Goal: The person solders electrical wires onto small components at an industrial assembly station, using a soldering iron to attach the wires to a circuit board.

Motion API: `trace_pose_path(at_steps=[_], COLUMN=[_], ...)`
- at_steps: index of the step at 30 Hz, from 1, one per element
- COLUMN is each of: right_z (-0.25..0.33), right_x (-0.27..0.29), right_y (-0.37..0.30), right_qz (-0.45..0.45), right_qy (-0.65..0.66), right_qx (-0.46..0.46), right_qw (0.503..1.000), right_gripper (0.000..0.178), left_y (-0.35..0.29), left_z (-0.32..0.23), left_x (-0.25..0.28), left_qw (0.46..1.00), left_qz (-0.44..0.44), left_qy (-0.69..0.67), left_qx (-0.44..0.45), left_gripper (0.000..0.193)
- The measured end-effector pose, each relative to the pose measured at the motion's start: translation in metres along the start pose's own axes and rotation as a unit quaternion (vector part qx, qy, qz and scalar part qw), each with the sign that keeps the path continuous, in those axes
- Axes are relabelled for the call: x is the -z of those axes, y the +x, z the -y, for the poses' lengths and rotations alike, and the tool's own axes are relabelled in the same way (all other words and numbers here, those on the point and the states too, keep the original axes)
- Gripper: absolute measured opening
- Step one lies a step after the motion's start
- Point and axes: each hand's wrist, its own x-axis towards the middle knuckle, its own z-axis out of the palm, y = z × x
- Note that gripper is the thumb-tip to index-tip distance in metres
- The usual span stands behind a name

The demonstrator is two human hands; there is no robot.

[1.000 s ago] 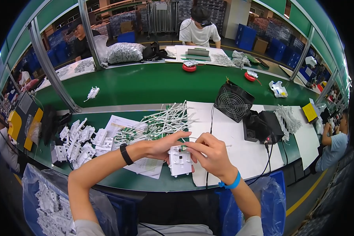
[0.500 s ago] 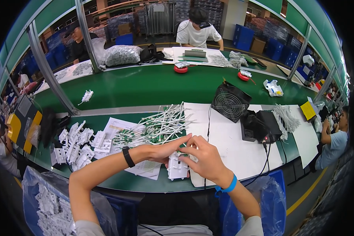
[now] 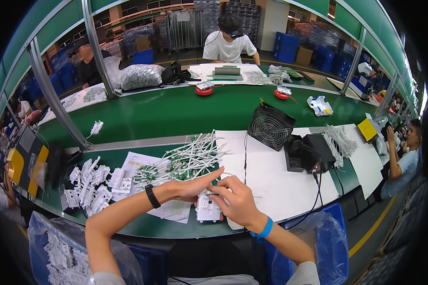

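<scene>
In front of me, near the table's front edge, my left hand (image 3: 193,188) holds a white plastic housing (image 3: 208,210) from its left and underneath. The left thumb stretches up past the housing's top; the other fingers are mostly hidden. With bent fingers pinched together, my right hand (image 3: 238,198) presses at the housing's upper end. A bit of white wire shows there, but what lies between the fingertips is hidden. Just beyond my hands lies a heap of white wires with small green circuit boards (image 3: 188,159). To the left is a pile of similar white housings (image 3: 90,183).
A black fan (image 3: 271,128) and a black box (image 3: 322,148) stand on white board (image 3: 266,190), beside a white cable bundle (image 3: 338,145). Behind runs a green conveyor (image 3: 161,107). Plastic-lined blue bins (image 3: 340,237) flank me. Other people sit across and at both sides.
The whole view has shifted slightly, so the surroundings appear a little to the left. My left hand still holds the housing, while my right fingers have curled further over its upper end.
</scene>
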Motion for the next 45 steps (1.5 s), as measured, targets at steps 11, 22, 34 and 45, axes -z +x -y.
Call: trace_pose_path(at_steps=[11,22,34,45], right_z=[-0.019,-0.023,-0.044,-0.015], right_x=[0.008,0.054,0.059,0.043], right_y=[-0.009,0.001,-0.005,-0.006], right_qz=[0.137,0.206,-0.078,-0.072], right_qy=[0.181,0.284,0.294,-0.213], right_qx=[-0.196,-0.349,-0.311,-0.146], right_qw=[0.954,0.869,0.9,0.963], right_gripper=[0.021,0.021,0.03,0.011], left_y=[0.012,0.009,0.032,0.089], left_z=[0.001,-0.018,-0.028,-0.037], left_x=[-0.001,-0.008,-0.017,-0.039], left_qw=[0.991,0.975,0.845,0.843], left_qz=[0.008,-0.011,-0.283,-0.357], left_qy=[0.131,0.183,0.189,-0.003], left_qx=[0.0,-0.127,-0.413,-0.403], left_gripper=[0.096,0.082,0.038,0.036])
